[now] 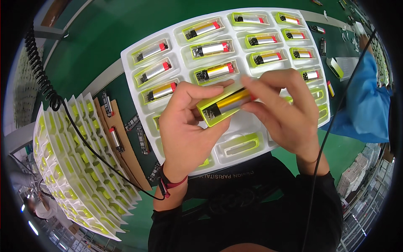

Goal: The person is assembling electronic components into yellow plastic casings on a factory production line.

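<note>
My left hand [180,126] is closed around a lime-green plastic case [216,119], held tilted above the white tray. Partly inside that case lies a cylindrical battery [233,101] with a yellow and silver wrap and a dark end piece. My right hand [289,111] pinches the battery's red end between thumb and fingers; the fingertips are slightly blurred. Below both hands, the white moulded tray [175,38] holds several green cases with batteries in them, such as a filled case [214,72]. Nearest me sits a green case [241,145] without a battery.
Stacked white trays [84,159] with green cases lean at left. Beside them, loose batteries [116,138] lie on a cardboard strip [130,161]. A dark cord [105,161] runs to my left wrist. Another person's blue sleeve [365,101] is at right.
</note>
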The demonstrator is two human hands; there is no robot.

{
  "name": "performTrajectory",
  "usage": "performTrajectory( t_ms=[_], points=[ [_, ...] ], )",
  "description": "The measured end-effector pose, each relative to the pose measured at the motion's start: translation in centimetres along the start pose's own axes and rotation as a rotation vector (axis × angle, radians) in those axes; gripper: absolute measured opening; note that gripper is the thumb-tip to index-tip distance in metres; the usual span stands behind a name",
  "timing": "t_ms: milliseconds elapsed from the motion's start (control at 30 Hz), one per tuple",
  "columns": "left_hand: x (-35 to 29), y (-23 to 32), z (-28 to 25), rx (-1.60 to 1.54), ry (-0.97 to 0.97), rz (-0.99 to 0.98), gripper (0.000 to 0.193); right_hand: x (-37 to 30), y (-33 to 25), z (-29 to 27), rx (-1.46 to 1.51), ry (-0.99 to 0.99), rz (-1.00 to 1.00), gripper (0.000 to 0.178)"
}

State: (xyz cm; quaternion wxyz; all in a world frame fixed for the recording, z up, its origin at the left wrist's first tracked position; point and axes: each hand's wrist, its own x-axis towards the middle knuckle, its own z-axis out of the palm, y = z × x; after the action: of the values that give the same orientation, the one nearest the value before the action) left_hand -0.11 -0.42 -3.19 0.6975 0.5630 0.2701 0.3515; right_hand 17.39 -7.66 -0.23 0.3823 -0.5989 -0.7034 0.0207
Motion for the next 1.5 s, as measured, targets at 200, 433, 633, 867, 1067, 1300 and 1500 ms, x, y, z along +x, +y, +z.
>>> performTrajectory(
  t_ms=[200,433,633,867,1067,1300,1500],
  points=[
    [0.0,-0.3,0.0,-0.002,0.073,0.036,0.036,-0.8,-0.7,1.9,0.317,0.203,0.322,0.034],
    [-0.1,0.3,0.7,0.052,0.143,0.036,0.036,-0.9,-1.4,3.0,0.362,0.295,0.455,0.028],
    [0.2,0.1,1.3,0.125,0.162,0.133,0.038,-0.5,-1.0,4.0,0.384,0.292,0.572,0.025],
    [0.1,-0.2,0.5,0.056,0.232,0.057,0.036,0.1,-1.0,4.8,0.428,0.334,0.6,0.024],
    [0.1,-0.4,-0.4,-0.018,0.209,0.064,0.037,0.5,-1.7,4.4,0.526,0.243,0.701,0.026],
    [0.3,0.1,0.2,-0.096,0.174,0.056,0.035,1.0,-0.8,3.6,1.017,0.051,0.785,0.03],
    [0.2,0.4,1.5,0.066,0.217,0.038,0.033,0.0,-0.8,4.2,1.094,0.169,0.779,0.026]
  ],
)
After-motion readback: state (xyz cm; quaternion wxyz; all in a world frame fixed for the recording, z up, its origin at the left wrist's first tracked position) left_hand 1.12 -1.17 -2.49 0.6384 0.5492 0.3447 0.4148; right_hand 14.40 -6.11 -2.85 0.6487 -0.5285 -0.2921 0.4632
